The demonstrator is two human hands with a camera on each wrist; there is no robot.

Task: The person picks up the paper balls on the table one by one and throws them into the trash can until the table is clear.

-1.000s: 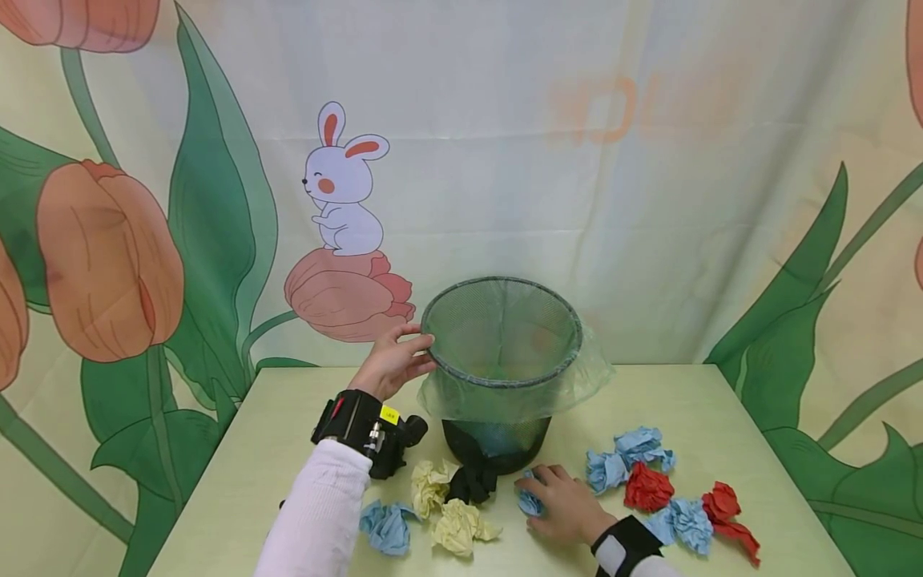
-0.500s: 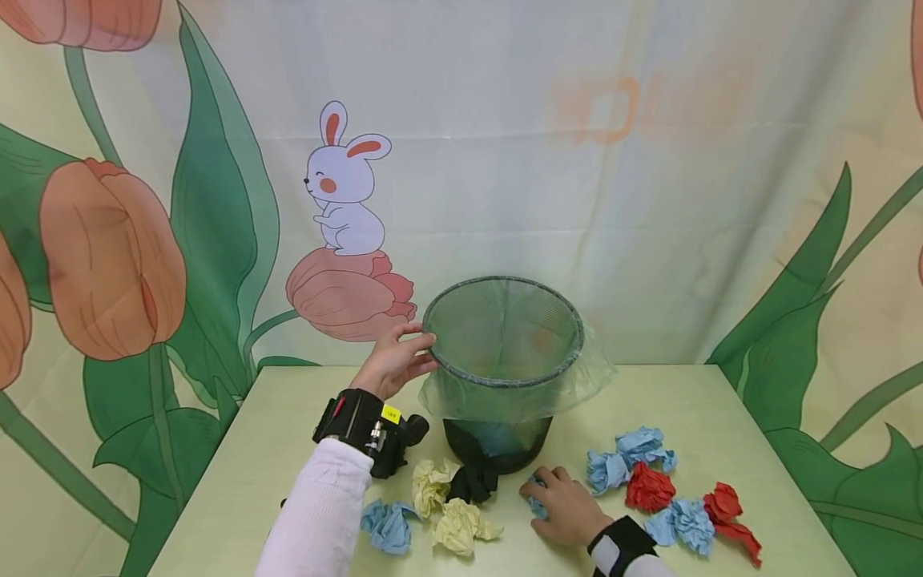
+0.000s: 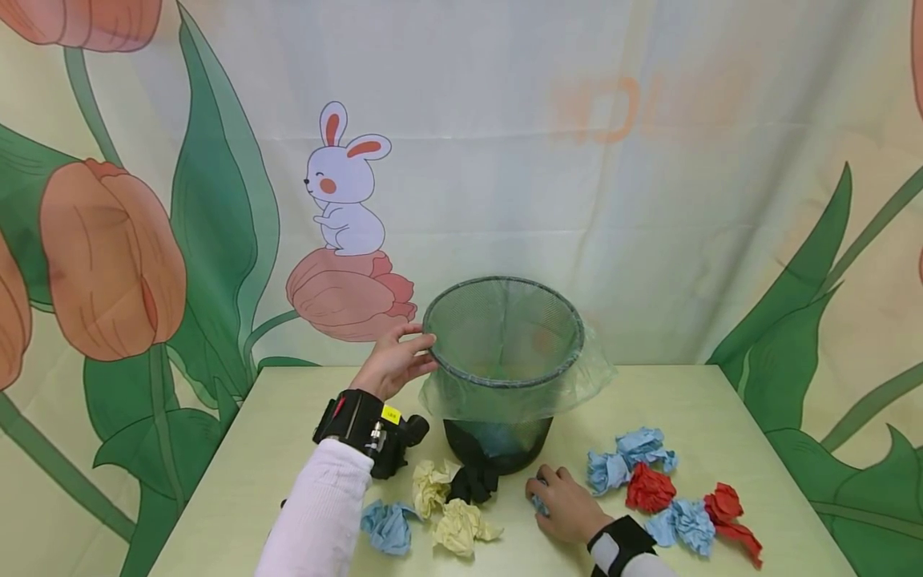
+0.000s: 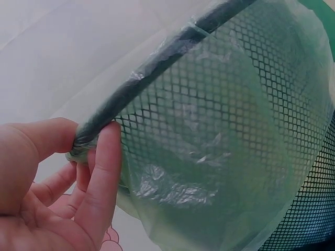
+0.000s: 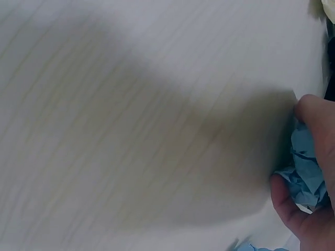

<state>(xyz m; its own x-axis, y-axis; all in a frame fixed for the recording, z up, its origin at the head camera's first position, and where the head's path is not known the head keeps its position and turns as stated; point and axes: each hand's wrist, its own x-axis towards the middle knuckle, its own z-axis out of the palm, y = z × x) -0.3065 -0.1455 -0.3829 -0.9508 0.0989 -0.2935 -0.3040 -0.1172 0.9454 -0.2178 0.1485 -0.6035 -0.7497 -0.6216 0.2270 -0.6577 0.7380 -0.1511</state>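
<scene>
Left hand [image 3: 392,365] is pinching a mesh bin rim [image 3: 497,384], right hand [image 3: 570,506] is gripping blue paper [image 5: 306,178], fingers curled, well off the desk's [image 3: 649,393] back edge

Printed backdrop [image 3: 497,184] and pale table [image 3: 259,449]

Backdrop: one hanging sheet, apparently fabric, off-white to cream, filling the far side; horizontal creases, soft vertical folds toward the right. Left portion: large orange tulip [image 3: 111,260]; pinkish-red tulip [image 3: 86,24] above, cut by the top edge; tall green leaf [image 3: 216,160] beside them. Left of centre: white cartoon rabbit [image 3: 353,176], orange inner ears and cheek, seated on a pink tulip [image 3: 342,296]. Right of centre, high: faint orange marks [image 3: 602,110], too blurred to read. Right portion: green leaves [image 3: 800,264] and stems. Table: pale yellow-green top, straight far edge before the backdrop; fine streaked grain in the right wrist view. Light: soft, diffuse; shadows blurred.
</scene>
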